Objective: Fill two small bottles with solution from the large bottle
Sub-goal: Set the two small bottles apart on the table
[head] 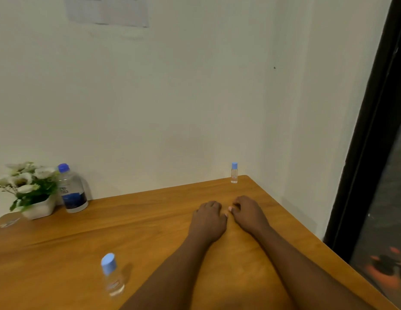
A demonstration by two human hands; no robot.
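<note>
The large clear bottle (72, 189) with a blue cap and dark blue label stands capped at the back left of the wooden table (132, 222). One small clear bottle (234, 173) with a light blue cap stands at the far right corner. The other small bottle (112, 275), also capped, stands near the front, left of my forearms. My left hand (208, 218) and my right hand (248, 212) rest side by side on the table, fingers curled, holding nothing. Both lie a little in front of the far small bottle.
A white pot of white flowers (29, 189) stands at the back left, touching the large bottle. A small clear object (9, 223) lies near the left edge. The wall runs along the table's back; a dark door frame (369, 135) stands to the right.
</note>
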